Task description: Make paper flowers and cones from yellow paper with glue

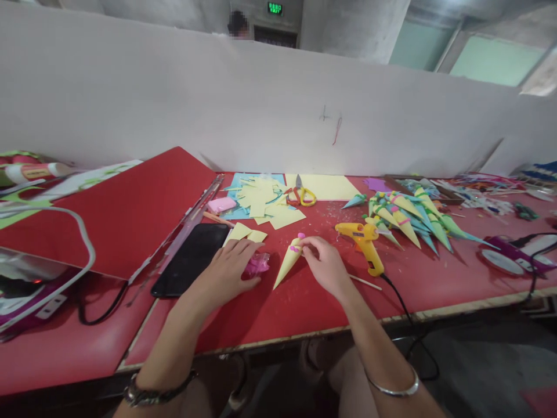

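— Where is the cone lying?
— The yellow cone (288, 265) is laid on the red tabletop (270, 325) between the two hands, its tip pointed toward the near edge. Its wide end is trimmed with pink.

— How are the hands held?
— The right hand (328, 267) is bent in at the wide end, which is touched by the fingertips; whether it is firmly pinched cannot be told. The left hand (232, 264) is held open, palm down, with a crumpled pink packet (257, 265) partly covered by it.

— What might be bumped?
— On the right, a yellow glue gun (365, 241) is found near the hand, its black cord (398, 299) run over the table edge. A thin stick (365, 282) is seen beside the wrist. On the left, a black phone-like slab (191, 261) is partly overlapped by the forearm.

— And farther back?
— Yellow and blue scraps (259, 194) are heaped near the partition (261, 116), with scissors (299, 191) set beside them. Finished-looking cones (409, 217) in yellow, green and blue are piled at the right. A large red board (117, 215) is propped at the left.

— Can any writing be read?
— "EXIT" can be read on a lit green sign (275, 8) above the partition; the smaller characters over it are too blurred. No brand can be made out on the glue gun.
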### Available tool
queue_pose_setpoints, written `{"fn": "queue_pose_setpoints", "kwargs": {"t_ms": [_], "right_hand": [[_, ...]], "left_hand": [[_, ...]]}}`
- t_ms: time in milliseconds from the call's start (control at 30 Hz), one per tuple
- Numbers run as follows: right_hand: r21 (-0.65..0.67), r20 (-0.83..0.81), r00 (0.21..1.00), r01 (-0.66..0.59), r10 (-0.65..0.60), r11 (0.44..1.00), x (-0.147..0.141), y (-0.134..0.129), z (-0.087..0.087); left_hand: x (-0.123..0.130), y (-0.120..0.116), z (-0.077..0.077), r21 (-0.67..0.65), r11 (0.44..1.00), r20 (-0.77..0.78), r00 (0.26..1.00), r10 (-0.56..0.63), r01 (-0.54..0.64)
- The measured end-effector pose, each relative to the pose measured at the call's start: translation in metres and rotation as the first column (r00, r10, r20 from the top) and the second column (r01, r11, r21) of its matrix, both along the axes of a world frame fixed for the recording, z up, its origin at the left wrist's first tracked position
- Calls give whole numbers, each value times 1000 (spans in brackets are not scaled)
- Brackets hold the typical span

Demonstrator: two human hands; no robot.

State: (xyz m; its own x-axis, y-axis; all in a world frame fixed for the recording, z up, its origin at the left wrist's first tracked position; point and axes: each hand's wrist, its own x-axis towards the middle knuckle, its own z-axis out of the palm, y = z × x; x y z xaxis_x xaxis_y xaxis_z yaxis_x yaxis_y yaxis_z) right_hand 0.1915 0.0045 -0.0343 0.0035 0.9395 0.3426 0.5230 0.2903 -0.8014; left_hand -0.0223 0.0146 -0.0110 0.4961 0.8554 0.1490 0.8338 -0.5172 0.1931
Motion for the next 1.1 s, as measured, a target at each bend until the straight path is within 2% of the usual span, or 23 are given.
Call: {"fn": "queue_pose_setpoints", "kwargs": {"t_ms": [67,200,300,367,433,533,600,767,867,1100], "right_hand": [[26,28,999,45,-46,999,0,-2,0],[185,154,977,118,-148,975,-5,-7,4],[182,217,966,99,-139,978,-10,-9,6],[180,178,977,84,-116,980,-14,-11,8],[195,73,996,35,-51,980,-17,-13,11],[242,-70,991,-92,112,966,-24,-20,19],[265,-114,979,-137,172,955,-29,-23,23],[234,-222,960,-117,170,965,-33,-25,26],[237,-215,962,-115,168,965,-32,-25,26],[302,-134,984,-75,120,950,-33,-28,26]], "left_hand": [[2,2,2,14,1000,-13,1000,-6,6],[6,6,5,56,998,-50,998,-32,35],[9,6,6,108,994,42,999,-29,25],[10,3,8,153,988,153,987,-41,17],[12,0,10,183,983,245,968,-56,11],[14,-6,13,174,984,311,947,-84,30],[16,-8,14,159,986,341,934,-105,53],[20,-12,16,128,989,413,903,-118,71],[22,-13,16,161,984,414,901,-131,69],[25,-15,15,306,943,259,941,-218,134]]}}
